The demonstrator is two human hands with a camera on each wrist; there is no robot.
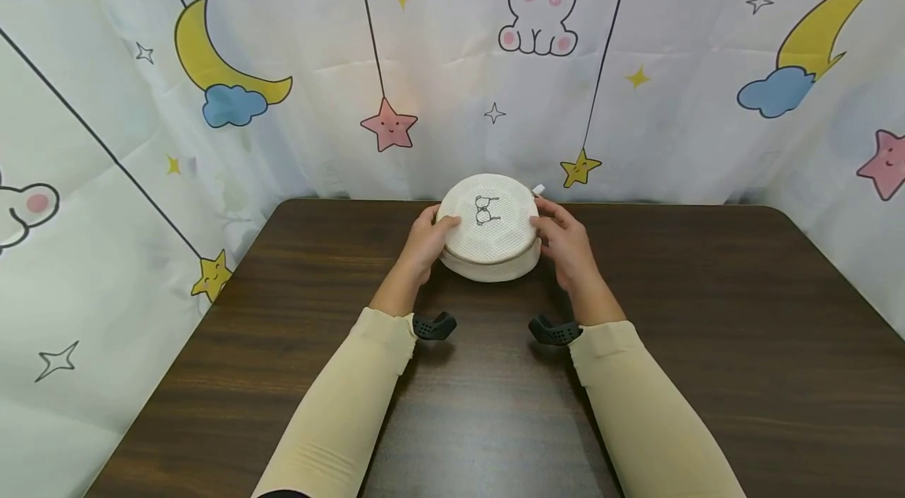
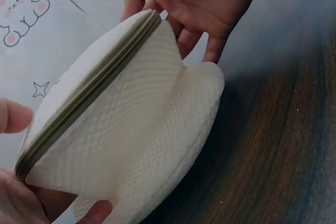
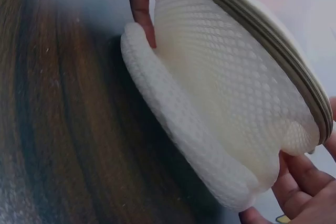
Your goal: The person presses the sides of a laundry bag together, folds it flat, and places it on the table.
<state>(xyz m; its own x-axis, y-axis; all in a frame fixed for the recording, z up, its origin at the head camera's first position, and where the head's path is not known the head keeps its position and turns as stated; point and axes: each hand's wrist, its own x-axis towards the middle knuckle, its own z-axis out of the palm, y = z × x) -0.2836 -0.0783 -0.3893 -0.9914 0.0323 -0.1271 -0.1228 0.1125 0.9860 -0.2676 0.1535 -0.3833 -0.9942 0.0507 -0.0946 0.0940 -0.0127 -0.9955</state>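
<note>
A round cream mesh laundry bag (image 1: 488, 243), with a small line drawing on its flat top, is held near the table's far edge. My left hand (image 1: 423, 245) grips its left side, thumb on the top rim and fingers at the side. Opposite it, my right hand (image 1: 571, 250) grips the right side the same way. Around the upper rim runs an olive zipper band (image 2: 89, 90). Below that band the soft mesh wall (image 3: 220, 72) sags inward in a fold. A small white tab (image 1: 539, 189) sticks out at the back right of the rim. The bag's inside is hidden.
The dark wood-grain table (image 1: 707, 341) reaches out to both sides of the arms. Behind it and at the sides hangs a white curtain (image 1: 452, 50) printed with moons, stars and a rabbit. Dark bands (image 1: 434, 327) sit at both wrists.
</note>
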